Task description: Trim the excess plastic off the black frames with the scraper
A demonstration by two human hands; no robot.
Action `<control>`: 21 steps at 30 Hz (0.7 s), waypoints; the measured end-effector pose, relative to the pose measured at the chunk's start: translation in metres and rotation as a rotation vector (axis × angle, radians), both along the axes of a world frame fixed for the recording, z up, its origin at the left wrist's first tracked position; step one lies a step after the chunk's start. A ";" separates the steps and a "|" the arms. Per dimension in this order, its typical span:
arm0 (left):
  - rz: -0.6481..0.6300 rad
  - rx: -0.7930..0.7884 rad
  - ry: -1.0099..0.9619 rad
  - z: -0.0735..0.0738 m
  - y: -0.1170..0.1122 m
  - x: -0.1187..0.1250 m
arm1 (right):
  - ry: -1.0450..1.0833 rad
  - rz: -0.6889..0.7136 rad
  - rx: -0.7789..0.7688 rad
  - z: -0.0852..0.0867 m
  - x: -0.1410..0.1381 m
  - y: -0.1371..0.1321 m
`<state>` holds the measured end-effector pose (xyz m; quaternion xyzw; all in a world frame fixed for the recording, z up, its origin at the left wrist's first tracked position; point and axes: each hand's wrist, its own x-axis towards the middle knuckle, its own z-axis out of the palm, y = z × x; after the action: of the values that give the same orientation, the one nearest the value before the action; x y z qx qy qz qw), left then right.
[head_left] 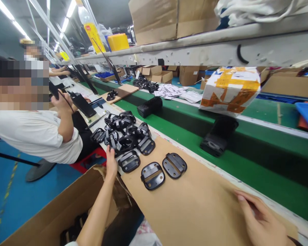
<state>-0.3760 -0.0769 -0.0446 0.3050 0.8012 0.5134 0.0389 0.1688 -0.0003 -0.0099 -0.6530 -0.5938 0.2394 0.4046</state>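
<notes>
Two black plates (153, 176) lie separately on a brown sheet (195, 208) covering the counter, between the person's two hands. Two more plates sit at the near edge of a heap of similar black parts (125, 128), which overlap too much to count. Two black housings (150, 107) rest well apart on the green belt (179, 119) beyond, near one white box (231, 90) wrapped in orange tape.

The left hand (112, 165) is beside the heap, its fingers pointing toward it, close to the nearest plate; how far they are open, and whether they touch a part, cannot be told. The right hand (265, 218) is low at the right, over the sheet, fingers loosely curled with a small gap between thumb and forefinger, and nothing visible in it.

Each separate plate is a shiny, rounded square lying flat, with a raised bar and a slot across it and small round holes around. At left, one co-worker (36, 133) in a white shirt sits at the counter; another is farther back.
</notes>
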 end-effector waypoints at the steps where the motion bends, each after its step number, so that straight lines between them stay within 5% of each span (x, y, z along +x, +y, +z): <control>1: 0.036 0.033 -0.050 0.003 0.005 0.003 | -0.002 0.001 0.011 0.001 -0.001 0.000; 8: 0.201 0.133 0.005 0.019 0.000 0.016 | 0.016 -0.011 -0.013 0.000 0.000 -0.001; 13: 0.244 0.246 0.189 0.047 -0.024 0.063 | 0.028 0.015 -0.008 -0.002 0.001 -0.001; 15: 0.074 0.198 0.201 0.065 -0.028 0.091 | 0.042 0.041 0.022 -0.002 0.000 -0.002; 21: -0.796 -0.019 0.369 0.095 0.009 0.165 | 0.104 0.085 0.092 0.002 -0.006 -0.004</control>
<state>-0.2107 -0.0675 0.0503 0.6762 0.6196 0.3877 0.0926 0.1632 -0.0047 -0.0078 -0.5944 -0.6097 0.2623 0.4540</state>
